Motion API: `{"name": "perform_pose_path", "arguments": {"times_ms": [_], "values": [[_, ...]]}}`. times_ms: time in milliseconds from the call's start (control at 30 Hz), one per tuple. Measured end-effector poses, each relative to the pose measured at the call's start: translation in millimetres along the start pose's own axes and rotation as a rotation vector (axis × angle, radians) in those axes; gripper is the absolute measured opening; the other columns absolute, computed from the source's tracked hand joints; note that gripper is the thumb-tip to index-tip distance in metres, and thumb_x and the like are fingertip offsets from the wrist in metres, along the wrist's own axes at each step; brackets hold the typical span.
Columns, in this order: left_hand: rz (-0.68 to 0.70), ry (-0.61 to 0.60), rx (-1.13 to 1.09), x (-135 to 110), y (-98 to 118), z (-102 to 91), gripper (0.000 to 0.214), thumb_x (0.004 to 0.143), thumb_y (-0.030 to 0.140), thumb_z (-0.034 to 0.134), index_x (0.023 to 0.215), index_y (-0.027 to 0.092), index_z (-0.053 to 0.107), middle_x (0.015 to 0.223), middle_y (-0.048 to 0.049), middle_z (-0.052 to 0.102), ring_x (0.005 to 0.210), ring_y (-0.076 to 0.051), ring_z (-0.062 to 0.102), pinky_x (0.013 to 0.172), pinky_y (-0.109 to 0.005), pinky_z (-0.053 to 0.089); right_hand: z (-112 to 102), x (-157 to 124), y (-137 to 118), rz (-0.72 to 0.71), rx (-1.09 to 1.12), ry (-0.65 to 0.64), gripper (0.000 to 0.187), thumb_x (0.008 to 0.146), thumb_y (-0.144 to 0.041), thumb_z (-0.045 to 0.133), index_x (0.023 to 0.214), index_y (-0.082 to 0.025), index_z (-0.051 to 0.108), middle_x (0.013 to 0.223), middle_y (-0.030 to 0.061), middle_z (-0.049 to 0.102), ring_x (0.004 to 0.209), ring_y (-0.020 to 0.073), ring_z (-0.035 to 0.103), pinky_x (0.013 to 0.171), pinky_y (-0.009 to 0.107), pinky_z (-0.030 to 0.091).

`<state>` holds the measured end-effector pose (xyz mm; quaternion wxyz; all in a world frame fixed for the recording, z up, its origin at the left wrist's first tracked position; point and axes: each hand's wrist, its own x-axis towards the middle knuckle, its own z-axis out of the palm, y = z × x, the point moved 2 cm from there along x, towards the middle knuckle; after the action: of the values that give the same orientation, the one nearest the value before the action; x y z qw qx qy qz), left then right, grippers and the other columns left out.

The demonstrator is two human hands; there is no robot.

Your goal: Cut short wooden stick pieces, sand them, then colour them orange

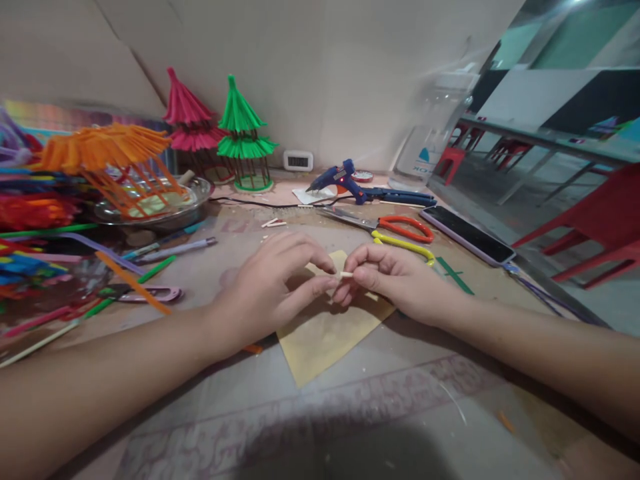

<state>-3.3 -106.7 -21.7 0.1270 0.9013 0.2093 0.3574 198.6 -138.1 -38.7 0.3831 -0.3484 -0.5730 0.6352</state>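
Observation:
Pinched between the thumb and fingers of my right hand (pixel 383 277) is a short pale wooden stick (pixel 346 274). The thumb and index fingertip of my left hand (pixel 285 277) come close together at the stick's left end; whether they grip anything is hard to see. Both hands are over a yellowish square sheet (pixel 325 343) lying on the table. Just beyond my right hand are scissors (pixel 405 230) with one orange and one yellow handle. A few short stick pieces (pixel 273 223) lie past my left hand.
At the back stand a green pipe-cleaner pavilion (pixel 245 137), a pink one (pixel 190 113), a small digital clock (pixel 299 161) and a blue glue gun (pixel 345 183). An orange pavilion (pixel 110 150) tilts in a metal bowl (pixel 200 200). A phone (pixel 467 235) lies right; pipe cleaners (pixel 35 267) crowd the left.

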Motion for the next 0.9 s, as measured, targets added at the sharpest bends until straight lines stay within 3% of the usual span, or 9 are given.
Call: {"name": "perform_pose_path", "arguments": {"times_ms": [600,900], "values": [[0.031,0.018,0.038,0.9,0.0,-0.2,0.010,0.098,0.031,0.062,0.098,0.022,0.065,0.095,-0.0022,0.069,0.095,-0.018,0.062,0.088,-0.034,0.047,6.2,-0.7,3.6,0.007,-0.050,-0.136,0.033,0.095,-0.052,0.063,0.096,-0.019,0.060,0.090,0.0055,0.079,0.089,0.0166,0.076,0.087,0.033,0.057],[0.064,0.029,0.052,0.8,0.4,-1.6,0.012,0.098,0.029,0.062,0.108,0.022,0.067,0.106,-0.0044,0.067,0.102,-0.019,0.062,0.092,-0.034,0.048,6.3,-0.9,4.2,0.010,-0.085,-0.115,0.034,0.094,-0.052,0.064,0.095,-0.018,0.059,0.089,0.0063,0.078,0.089,0.0172,0.075,0.086,0.033,0.056]]}}
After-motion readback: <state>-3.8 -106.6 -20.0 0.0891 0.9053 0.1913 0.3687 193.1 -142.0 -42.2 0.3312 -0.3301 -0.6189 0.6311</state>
